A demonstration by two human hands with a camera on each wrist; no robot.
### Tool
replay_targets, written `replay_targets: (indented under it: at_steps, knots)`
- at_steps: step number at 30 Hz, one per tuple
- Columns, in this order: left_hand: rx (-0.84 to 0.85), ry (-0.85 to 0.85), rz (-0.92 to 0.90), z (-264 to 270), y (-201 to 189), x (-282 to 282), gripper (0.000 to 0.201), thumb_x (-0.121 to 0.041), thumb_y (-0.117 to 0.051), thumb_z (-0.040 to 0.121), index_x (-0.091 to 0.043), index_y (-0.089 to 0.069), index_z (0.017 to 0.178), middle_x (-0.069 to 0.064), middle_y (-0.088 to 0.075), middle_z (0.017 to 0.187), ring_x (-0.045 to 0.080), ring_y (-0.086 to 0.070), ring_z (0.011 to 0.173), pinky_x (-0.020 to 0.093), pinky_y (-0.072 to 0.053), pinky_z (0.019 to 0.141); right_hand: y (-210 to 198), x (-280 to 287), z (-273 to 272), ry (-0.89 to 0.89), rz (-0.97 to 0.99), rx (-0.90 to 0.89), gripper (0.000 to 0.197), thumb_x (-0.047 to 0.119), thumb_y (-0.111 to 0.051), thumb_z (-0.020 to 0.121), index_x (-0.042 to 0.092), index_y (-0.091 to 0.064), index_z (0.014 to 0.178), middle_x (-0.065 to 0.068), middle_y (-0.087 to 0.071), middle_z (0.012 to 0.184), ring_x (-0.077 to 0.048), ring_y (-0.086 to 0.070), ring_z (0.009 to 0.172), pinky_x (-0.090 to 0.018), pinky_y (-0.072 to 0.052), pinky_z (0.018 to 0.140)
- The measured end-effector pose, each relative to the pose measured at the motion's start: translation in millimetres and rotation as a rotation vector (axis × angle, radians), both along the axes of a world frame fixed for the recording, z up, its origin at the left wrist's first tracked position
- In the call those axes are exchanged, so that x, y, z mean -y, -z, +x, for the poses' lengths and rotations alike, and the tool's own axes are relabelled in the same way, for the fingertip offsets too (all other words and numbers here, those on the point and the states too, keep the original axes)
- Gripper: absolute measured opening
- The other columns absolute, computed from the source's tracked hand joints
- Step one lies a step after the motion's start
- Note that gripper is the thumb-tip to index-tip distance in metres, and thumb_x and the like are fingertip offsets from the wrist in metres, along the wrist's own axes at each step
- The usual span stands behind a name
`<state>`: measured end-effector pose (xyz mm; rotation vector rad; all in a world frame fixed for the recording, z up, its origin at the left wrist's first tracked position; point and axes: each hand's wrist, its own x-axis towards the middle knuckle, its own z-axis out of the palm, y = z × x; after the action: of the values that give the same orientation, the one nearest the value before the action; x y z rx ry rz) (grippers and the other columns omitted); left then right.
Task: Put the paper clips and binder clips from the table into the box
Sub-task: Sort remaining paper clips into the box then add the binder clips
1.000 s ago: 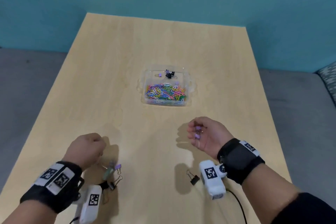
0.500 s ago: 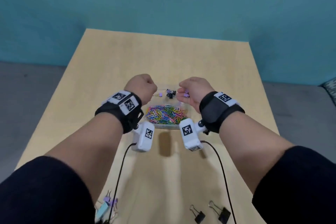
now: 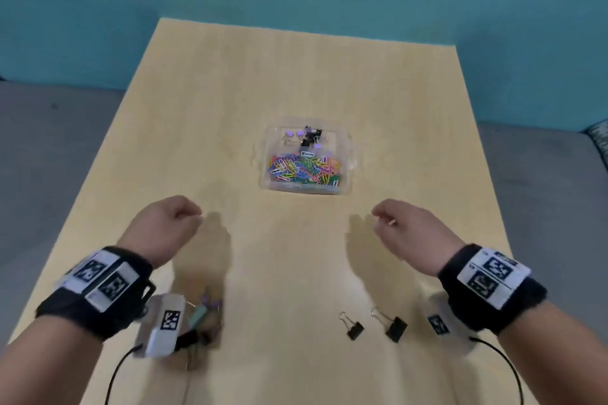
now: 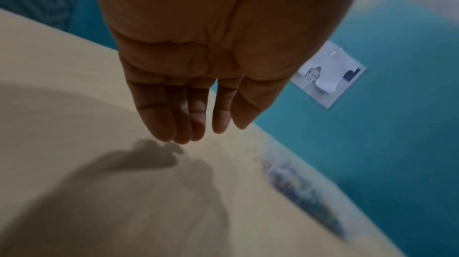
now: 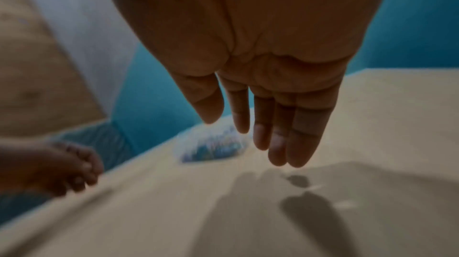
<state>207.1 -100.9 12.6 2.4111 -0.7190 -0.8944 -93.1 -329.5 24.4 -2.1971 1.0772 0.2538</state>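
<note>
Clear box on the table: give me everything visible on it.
The box is a clear plastic, shallow, open-topped tray with rounded corners, sitting flat on the wooden table near its middle. A dense heap of multicoloured paper clips fills its near part; a few black and purple binder clips lie in the far part. Neither hand touches it.

Left hand hangs over wooden table, fingers loose & empty; blurred clear box w/ colored clips at right, teal wall behind.

box mid-table | paper clips inside | binder clips near edge, right
</note>
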Motion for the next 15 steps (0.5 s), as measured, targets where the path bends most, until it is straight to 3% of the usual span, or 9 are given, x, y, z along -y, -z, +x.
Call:
replay_targets:
  at_steps: [2,5,10,15]
  knots:
    - [0.039,0.032,0.146,-10.2,9.6,-43.2,0.005,-0.018,-0.061,0.083,-0.022,-0.064,0.083,-0.002,-0.066,0.075,0.017,-0.06,0.071,0.03,-0.045,0.061,10.0,-26.4,-31.6,-0.141,-0.018,-0.196,0.037,0.038,-0.048,0.092,0.024,-0.051,0.125,0.002,-0.057,0.117,-0.016,-0.057,0.099,-0.033,-0.048,0.085]
    - [0.056,0.019,0.227,-31.9,20.9,-89.1,0.006,-0.018,-0.063,0.082,-0.023,-0.063,0.082,-0.003,-0.066,0.074,0.012,-0.059,0.068,0.027,-0.04,0.057,20.4,-62.3,-62.4,-0.214,-0.007,-0.313,0.042,0.046,-0.051,0.087,0.026,-0.045,0.123,0.005,-0.048,0.111,-0.015,-0.055,0.089,-0.032,-0.049,0.077]
    - [0.129,0.011,0.223,-63.5,38.3,-125.2,0.013,-0.023,-0.059,0.083,-0.024,-0.06,0.097,-0.004,-0.058,0.09,0.013,-0.055,0.078,0.028,-0.039,0.066,36.1,-97.6,-81.0,-0.217,-0.13,-0.293,0.039,0.041,-0.058,0.083,0.027,-0.038,0.113,0.004,-0.038,0.104,-0.016,-0.043,0.092,-0.028,-0.044,0.072]
    - [0.215,-0.007,0.236,-99.1,31.7,-126.4,0.03,-0.046,-0.063,0.079,-0.025,-0.046,0.091,-0.005,-0.049,0.085,0.012,-0.051,0.068,0.028,-0.033,0.056,42.8,-112.4,-85.4,-0.177,-0.192,-0.246,0.024,0.032,-0.056,0.088,0.026,-0.041,0.105,0.005,-0.037,0.098,-0.016,-0.041,0.088,-0.027,-0.038,0.068]
